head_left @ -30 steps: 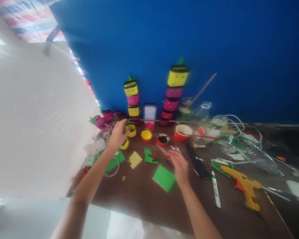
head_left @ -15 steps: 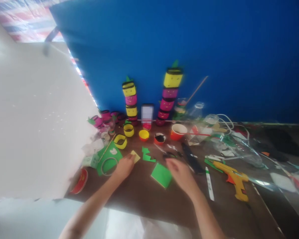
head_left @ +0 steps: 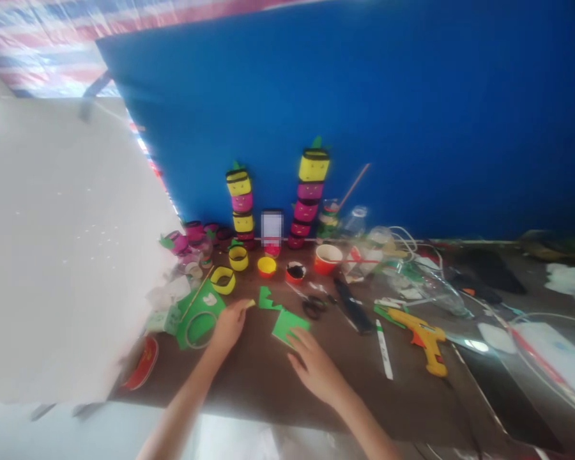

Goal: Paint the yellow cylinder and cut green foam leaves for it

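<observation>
My left hand point(head_left: 229, 326) is closed on a small yellowish piece of paper point(head_left: 250, 303), pinched at the fingertips. My right hand point(head_left: 311, 364) is open, its fingers touching a green square of paper point(head_left: 290, 324) on the table. Just beyond that square lies a jagged green paper scrap point(head_left: 267, 298). Dark-handled scissors point(head_left: 315, 305) rest on the table beyond my right hand. To the left of my left hand, a clear ring point(head_left: 201, 329) lies on a larger green sheet point(head_left: 186, 337).
Two stacks of yellow and pink cups, the left stack point(head_left: 242, 203) and the right stack point(head_left: 307, 191), stand before a blue board point(head_left: 364, 83). Nearer are a yellow cup point(head_left: 267, 266) and a red-and-white cup point(head_left: 326, 260). A yellow glue gun point(head_left: 424, 335) and a marker point(head_left: 384, 350) lie right.
My right hand has left the scissors and moved left and nearer, onto the green square. My left hand keeps the yellowish paper, now less visible. The view has turned slightly right.
</observation>
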{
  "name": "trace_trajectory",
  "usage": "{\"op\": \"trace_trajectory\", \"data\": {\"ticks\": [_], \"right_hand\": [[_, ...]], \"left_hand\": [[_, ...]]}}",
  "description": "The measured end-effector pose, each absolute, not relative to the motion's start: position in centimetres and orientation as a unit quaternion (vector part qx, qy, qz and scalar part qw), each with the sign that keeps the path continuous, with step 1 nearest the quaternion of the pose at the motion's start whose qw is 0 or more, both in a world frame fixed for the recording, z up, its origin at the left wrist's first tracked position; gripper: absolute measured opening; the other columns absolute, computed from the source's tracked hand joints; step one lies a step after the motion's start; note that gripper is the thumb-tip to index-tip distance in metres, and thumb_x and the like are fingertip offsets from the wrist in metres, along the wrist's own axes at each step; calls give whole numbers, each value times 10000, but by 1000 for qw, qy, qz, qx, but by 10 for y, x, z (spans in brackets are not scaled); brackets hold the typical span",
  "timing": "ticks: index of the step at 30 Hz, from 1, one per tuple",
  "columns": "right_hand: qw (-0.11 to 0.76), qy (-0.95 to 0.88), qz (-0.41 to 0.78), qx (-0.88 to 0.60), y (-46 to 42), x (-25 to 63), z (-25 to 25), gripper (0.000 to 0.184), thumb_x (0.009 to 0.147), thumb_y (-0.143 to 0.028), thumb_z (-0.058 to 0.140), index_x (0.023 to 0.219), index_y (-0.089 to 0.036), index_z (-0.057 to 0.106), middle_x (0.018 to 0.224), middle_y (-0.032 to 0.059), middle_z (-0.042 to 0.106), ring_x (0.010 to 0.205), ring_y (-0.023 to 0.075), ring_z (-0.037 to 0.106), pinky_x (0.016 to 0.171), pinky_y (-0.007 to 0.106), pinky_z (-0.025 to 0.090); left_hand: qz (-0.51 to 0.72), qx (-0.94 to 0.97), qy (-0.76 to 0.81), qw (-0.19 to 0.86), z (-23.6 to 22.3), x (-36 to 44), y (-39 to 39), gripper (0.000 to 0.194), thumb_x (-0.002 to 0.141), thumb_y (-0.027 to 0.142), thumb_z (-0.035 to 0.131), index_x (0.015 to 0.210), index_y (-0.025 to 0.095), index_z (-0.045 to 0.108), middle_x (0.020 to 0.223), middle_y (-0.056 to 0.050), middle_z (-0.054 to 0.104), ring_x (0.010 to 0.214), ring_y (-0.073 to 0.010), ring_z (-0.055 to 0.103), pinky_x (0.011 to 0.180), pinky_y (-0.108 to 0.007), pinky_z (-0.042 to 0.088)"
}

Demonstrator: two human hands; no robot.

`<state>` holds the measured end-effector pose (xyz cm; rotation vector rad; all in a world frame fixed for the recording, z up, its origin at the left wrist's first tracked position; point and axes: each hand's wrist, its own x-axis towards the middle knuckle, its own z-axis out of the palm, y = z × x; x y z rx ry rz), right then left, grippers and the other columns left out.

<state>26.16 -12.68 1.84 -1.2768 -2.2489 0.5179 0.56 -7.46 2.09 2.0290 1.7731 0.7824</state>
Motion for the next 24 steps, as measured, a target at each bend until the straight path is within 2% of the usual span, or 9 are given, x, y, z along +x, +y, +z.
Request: {"op": "trace_trajectory", "data": {"ticks": [4, 6, 8, 10, 12, 13, 17, 20, 24], "right_hand": [[302, -790, 191, -498, -109, 274, 17, 245, 888, -252, 457, 1031, -212, 652, 1124, 95, 637, 1081, 222, 576, 947, 411, 467], [330, -764, 175, -526, -103, 281, 12, 261, 899, -235, 414, 1013, -185, 643, 1055, 117, 647, 1031, 232, 589, 922, 442, 468], [350, -747, 166, -541, -101, 285, 7, 256, 895, -225, 406, 991, -184, 640, 1015, 114, 650, 997, 230, 596, 898, 438, 476], [360, -739, 159, -546, -106, 287, 2, 234, 880, -229, 426, 959, -194, 644, 997, 102, 654, 980, 225, 601, 886, 418, 482], [366, -733, 151, -553, -112, 291, -1, 218, 868, -243, 443, 924, -198, 648, 979, 98, 659, 962, 224, 608, 874, 404, 487], [368, -728, 145, -560, -116, 295, -1, 217, 865, -252, 442, 908, -196, 648, 969, 99, 661, 948, 225, 613, 865, 400, 490], [374, -703, 122, -592, -118, 315, 6, 244, 872, -278, 407, 893, -185, 632, 936, 107, 668, 887, 223, 631, 814, 380, 506], [363, -699, 115, -605, -105, 323, 13, 251, 874, -281, 394, 894, -184, 625, 896, 96, 674, 832, 213, 640, 749, 347, 520], [323, -719, 108, -605, -71, 313, 14, 241, 860, -256, 408, 895, -180, 634, 907, 91, 674, 856, 211, 637, 782, 344, 511]], "left_hand": [[335, 708, 599, 168, 35, 13, -81, 254, 887, 250, 453, 1068, 190, 620, 1047, -60, 686, 927, -178, 656, 837, -311, 523], [374, 734, 532, 196, 41, 26, -86, 245, 892, 282, 458, 1047, 210, 633, 1039, -51, 689, 934, -178, 656, 839, -314, 527], [348, 795, 445, 222, 43, 42, -91, 277, 915, 260, 410, 1103, 227, 611, 1105, -51, 668, 1019, -165, 629, 899, -312, 501], [235, 871, 372, 217, 40, 57, -93, 347, 914, 266, 413, 1247, 244, 509, 1275, -65, 570, 1191, -181, 525, 1015, -385, 416], [146, 907, 349, 183, 36, 68, -95, 552, 871, 415, 488, 1369, 221, 352, 1389, -106, 452, 1317, -259, 377, 1080, -548, 260], [122, 914, 346, 173, 34, 70, -95, 612, 867, 457, 476, 1397, 209, 295, 1422, -121, 403, 1349, -275, 315, 1089, -586, 188], [109, 922, 327, 174, 29, 72, -95, 613, 904, 481, 353, 1427, 197, 206, 1443, -128, 367, 1384, -248, 239, 1115, -569, 46], [137, 923, 308, 185, 26, 72, -94, 646, 881, 499, 369, 1403, 138, 247, 1433, -172, 362, 1381, -263, 242, 1124, -536, 88], [192, 917, 314, 152, 17, 73, -93, 655, 769, 551, 484, 1232, 90, 458, 1385, -232, 372, 1347, -355, 261, 1092, -554, 187]]}}
